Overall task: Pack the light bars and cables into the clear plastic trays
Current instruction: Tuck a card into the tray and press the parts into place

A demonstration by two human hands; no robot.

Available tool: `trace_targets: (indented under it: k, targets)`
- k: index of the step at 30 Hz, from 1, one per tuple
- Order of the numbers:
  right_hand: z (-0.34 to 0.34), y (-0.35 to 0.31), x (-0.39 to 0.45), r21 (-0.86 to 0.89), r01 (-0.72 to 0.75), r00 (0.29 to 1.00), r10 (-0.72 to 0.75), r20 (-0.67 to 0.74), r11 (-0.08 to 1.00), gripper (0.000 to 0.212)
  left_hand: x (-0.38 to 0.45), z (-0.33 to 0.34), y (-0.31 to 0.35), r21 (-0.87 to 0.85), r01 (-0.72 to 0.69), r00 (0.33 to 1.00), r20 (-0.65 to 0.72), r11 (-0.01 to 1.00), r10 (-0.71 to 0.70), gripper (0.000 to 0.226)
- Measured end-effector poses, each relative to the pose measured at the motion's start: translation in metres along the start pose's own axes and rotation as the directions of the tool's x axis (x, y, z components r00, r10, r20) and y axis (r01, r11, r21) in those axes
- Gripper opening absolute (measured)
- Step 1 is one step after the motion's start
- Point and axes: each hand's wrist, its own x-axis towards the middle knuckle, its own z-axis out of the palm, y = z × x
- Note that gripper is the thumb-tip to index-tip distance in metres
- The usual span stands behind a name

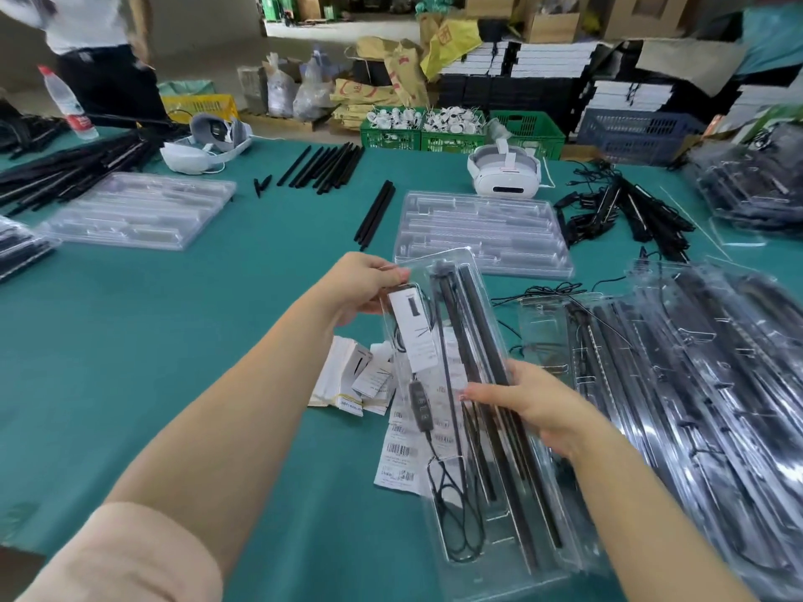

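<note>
I hold a clear plastic tray (pixel 539 553) lifted over the green table. Black light bars (pixel 478 341), a black cable with a controller (pixel 421 404) and a white card (pixel 413 332) lie inside it. My left hand (pixel 369 284) grips the tray's far left corner. My right hand (pixel 530 401) holds its right side, fingers across the bars. To the right lies a heap of filled trays (pixel 704 384). Stacks of empty trays (pixel 482 232) sit further back at the middle, with more empty trays (pixel 139 215) at the left.
Barcode labels and paper cards (pixel 369 384) lie under the held tray. Loose black bars (pixel 373 215) and a bundle of bars (pixel 326 167) lie mid-table, cables (pixel 608 210) at right. Two white headsets (pixel 504 173) sit behind. A person stands at far left; crates and boxes line the back.
</note>
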Motion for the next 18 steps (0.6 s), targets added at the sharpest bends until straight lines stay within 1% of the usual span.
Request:
trace_targets:
  k: [2,5,8,10,14,18]
  targets:
    - [0.004,0.000,0.000,0.085,0.011,0.997,-0.018,0.078,0.996,0.067,-0.004,-0.001,0.003,-0.070,0.010,1.000,-0.018,0.998,-0.012,0.019]
    - [0.009,-0.001,0.000,0.143,0.029,0.998,-0.037,0.054,0.989,0.061,-0.008,0.001,0.005,-0.134,-0.008,0.998,-0.062,0.991,0.000,0.019]
    - [0.012,-0.001,-0.002,0.124,0.051,0.998,-0.056,0.039,0.991,0.054,-0.010,-0.002,0.009,-0.104,-0.024,0.997,-0.074,0.994,0.016,0.015]
    - [0.013,-0.001,-0.005,0.105,0.059,0.998,-0.062,0.031,0.993,0.052,-0.011,-0.004,0.011,-0.074,-0.018,0.997,-0.070,0.997,0.013,0.011]
    - [0.013,-0.003,-0.008,0.089,0.071,0.997,-0.075,0.036,0.993,0.057,-0.016,-0.005,0.011,-0.045,-0.025,0.997,-0.079,0.999,0.021,0.003]
    - [0.013,-0.004,-0.011,0.093,0.093,0.994,-0.097,0.044,0.991,0.053,-0.019,-0.001,0.010,-0.002,-0.054,0.992,-0.110,0.999,0.054,0.005]
